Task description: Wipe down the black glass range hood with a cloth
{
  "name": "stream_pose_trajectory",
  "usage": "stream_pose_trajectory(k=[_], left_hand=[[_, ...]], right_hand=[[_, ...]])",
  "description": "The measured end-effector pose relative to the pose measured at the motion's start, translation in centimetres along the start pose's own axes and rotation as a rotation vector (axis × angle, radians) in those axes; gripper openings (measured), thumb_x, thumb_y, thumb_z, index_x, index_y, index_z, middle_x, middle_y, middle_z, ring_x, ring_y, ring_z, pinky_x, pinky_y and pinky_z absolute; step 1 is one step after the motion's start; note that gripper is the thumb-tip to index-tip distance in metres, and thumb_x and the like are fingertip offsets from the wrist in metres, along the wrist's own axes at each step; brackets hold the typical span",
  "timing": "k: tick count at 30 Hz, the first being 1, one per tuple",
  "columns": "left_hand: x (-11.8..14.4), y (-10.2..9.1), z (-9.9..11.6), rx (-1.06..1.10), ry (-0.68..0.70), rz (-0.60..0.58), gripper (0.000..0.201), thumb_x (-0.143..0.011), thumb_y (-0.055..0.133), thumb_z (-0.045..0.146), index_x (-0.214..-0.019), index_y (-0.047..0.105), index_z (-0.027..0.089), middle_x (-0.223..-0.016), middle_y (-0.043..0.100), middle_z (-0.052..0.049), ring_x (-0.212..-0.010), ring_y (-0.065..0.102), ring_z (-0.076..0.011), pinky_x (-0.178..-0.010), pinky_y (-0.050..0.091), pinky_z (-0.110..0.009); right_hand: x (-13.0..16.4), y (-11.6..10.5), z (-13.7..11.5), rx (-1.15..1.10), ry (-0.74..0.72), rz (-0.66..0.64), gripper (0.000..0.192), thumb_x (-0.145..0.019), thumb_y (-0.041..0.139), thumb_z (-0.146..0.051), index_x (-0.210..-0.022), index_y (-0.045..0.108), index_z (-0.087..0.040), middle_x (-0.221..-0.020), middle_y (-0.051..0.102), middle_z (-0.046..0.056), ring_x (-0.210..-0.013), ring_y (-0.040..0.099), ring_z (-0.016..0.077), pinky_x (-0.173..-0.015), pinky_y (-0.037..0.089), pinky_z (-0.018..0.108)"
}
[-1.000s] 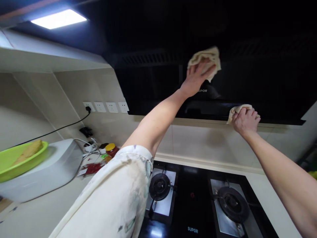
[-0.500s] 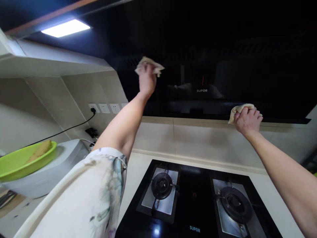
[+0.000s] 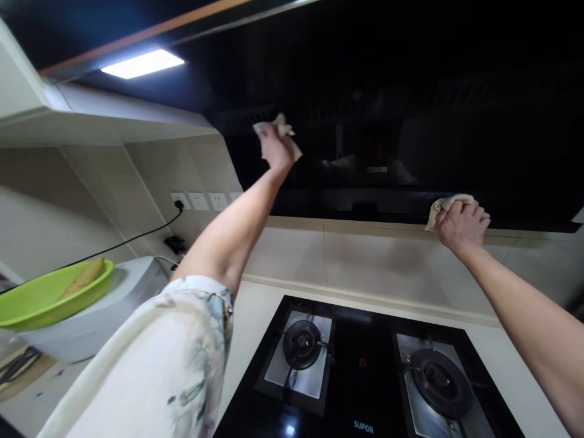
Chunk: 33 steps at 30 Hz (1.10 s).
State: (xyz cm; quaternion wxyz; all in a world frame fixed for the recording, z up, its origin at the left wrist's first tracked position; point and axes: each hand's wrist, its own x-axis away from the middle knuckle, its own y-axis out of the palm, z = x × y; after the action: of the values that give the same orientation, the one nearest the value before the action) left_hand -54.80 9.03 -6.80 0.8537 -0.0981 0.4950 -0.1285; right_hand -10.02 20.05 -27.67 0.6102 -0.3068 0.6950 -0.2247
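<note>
A glossy black range hood [image 3: 433, 140] fills the upper part of the head view. My left hand [image 3: 276, 148] presses a crumpled beige cloth [image 3: 283, 126] against the left side of its front panel; the hand is slightly blurred. Lower and to the right, my right hand [image 3: 463, 225] grips a second beige cloth [image 3: 449, 202] at the hood's bottom edge. The fingers of that hand are curled over the cloth. Both arms reach up above the black gas stove [image 3: 356, 377].
Two burners, left [image 3: 302, 344] and right [image 3: 441, 382], stand out from the stove top. At left a green basin [image 3: 31, 304] rests on a white appliance [image 3: 132, 298]. A black cord runs to a plug [image 3: 179, 205] in the wall sockets. A lit lamp [image 3: 143, 63] hangs above.
My left hand and its cloth have turned and shifted slightly down on the hood panel. My right hand stays at the bottom edge. The whole view has moved slightly.
</note>
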Motion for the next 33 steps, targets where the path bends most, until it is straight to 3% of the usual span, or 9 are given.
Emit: stream_pose_trajectory(k=[2, 4, 7, 11, 15, 19, 24, 28, 33], left_hand=[[2.6, 1.5, 5.2, -0.015, 0.099, -0.105, 0.04, -0.118, 0.055, 0.012, -0.157, 0.061, 0.012, -0.166, 0.059, -0.018, -0.153, 0.059, -0.0309, -0.138, 0.045, -0.052], [5.9, 3.2, 9.5, -0.003, 0.275, -0.213, 0.038, -0.115, 0.063, 0.01, -0.149, 0.072, 0.024, -0.167, 0.061, -0.01, -0.151, 0.062, -0.0286, -0.137, 0.05, -0.044], [10.9, 5.4, 12.7, -0.008, 0.539, -0.364, 0.042, -0.116, 0.056, 0.012, -0.145, 0.079, 0.032, -0.169, 0.061, -0.004, -0.145, 0.065, -0.0303, -0.129, 0.057, -0.044], [14.3, 6.0, 12.2, -0.106, 0.756, -0.492, 0.048, -0.118, 0.046, 0.013, -0.151, 0.076, 0.031, -0.17, 0.06, -0.006, -0.149, 0.059, -0.0296, -0.128, 0.054, -0.041], [14.2, 5.1, 10.9, -0.112, 0.736, -0.53, 0.051, -0.117, 0.041, 0.014, -0.154, 0.073, 0.027, -0.174, 0.055, -0.013, -0.151, 0.06, -0.0313, -0.126, 0.057, -0.045], [12.9, 4.0, 11.4, -0.057, 0.606, -0.426, 0.054, -0.112, 0.041, 0.011, -0.149, 0.077, 0.026, -0.188, 0.042, -0.013, -0.161, 0.057, -0.0335, -0.128, 0.058, -0.047], [9.4, 3.5, 12.9, -0.03, 0.45, -0.151, 0.057, -0.117, 0.041, 0.02, -0.165, 0.068, 0.031, -0.186, 0.049, -0.01, -0.175, 0.042, -0.0302, -0.149, 0.037, -0.052], [7.8, 4.3, 13.1, -0.082, 0.434, -0.131, 0.055, -0.116, 0.053, 0.03, -0.169, 0.064, 0.042, -0.187, 0.048, -0.002, -0.172, 0.045, -0.0338, -0.152, 0.031, -0.056], [8.7, 5.2, 12.7, -0.159, 0.415, -0.092, 0.053, -0.12, 0.044, 0.022, -0.168, 0.065, 0.023, -0.183, 0.053, -0.011, -0.162, 0.055, -0.0361, -0.144, 0.04, -0.055]], right_hand=[[0.0, 0.3, 0.1, -0.003, -0.005, 0.023, 0.06, -0.111, 0.034, -0.041, -0.142, 0.065, -0.001, -0.145, 0.059, 0.041, -0.135, 0.052, 0.0471, -0.099, 0.042, 0.052], [-0.1, 0.3, 0.1, 0.003, -0.002, 0.026, 0.061, -0.111, 0.034, -0.041, -0.143, 0.065, 0.0, -0.146, 0.058, 0.041, -0.135, 0.052, 0.0476, -0.098, 0.042, 0.052], [0.0, -0.1, 0.1, 0.03, 0.011, -0.004, 0.062, -0.114, 0.032, -0.041, -0.146, 0.064, 0.001, -0.15, 0.057, 0.04, -0.138, 0.053, 0.0478, -0.1, 0.043, 0.052], [0.4, -1.2, -0.2, 0.039, 0.008, -0.047, 0.062, -0.117, 0.03, -0.041, -0.149, 0.062, 0.001, -0.151, 0.057, 0.039, -0.14, 0.054, 0.0458, -0.1, 0.042, 0.05], [0.6, -2.0, -0.7, 0.019, 0.033, -0.099, 0.061, -0.117, 0.031, -0.041, -0.153, 0.059, 0.0, -0.158, 0.052, 0.038, -0.145, 0.05, 0.0458, -0.105, 0.041, 0.051], [0.8, -2.2, -1.0, -0.008, 0.048, -0.122, 0.059, -0.117, 0.032, -0.04, -0.154, 0.058, 0.0, -0.161, 0.05, 0.038, -0.146, 0.048, 0.0455, -0.106, 0.041, 0.051], [0.8, -2.0, -1.0, -0.021, 0.04, -0.091, 0.055, -0.117, 0.035, -0.039, -0.149, 0.06, -0.001, -0.157, 0.054, 0.039, -0.143, 0.049, 0.0452, -0.106, 0.041, 0.052], [0.6, -1.6, -0.8, -0.034, 0.032, -0.084, 0.055, -0.116, 0.034, -0.039, -0.145, 0.062, -0.001, -0.153, 0.055, 0.039, -0.142, 0.05, 0.0462, -0.106, 0.041, 0.052], [0.4, -0.6, -0.4, -0.078, 0.014, -0.014, 0.054, -0.112, 0.039, -0.039, -0.143, 0.063, -0.002, -0.15, 0.056, 0.04, -0.139, 0.051, 0.048, -0.105, 0.043, 0.055]])
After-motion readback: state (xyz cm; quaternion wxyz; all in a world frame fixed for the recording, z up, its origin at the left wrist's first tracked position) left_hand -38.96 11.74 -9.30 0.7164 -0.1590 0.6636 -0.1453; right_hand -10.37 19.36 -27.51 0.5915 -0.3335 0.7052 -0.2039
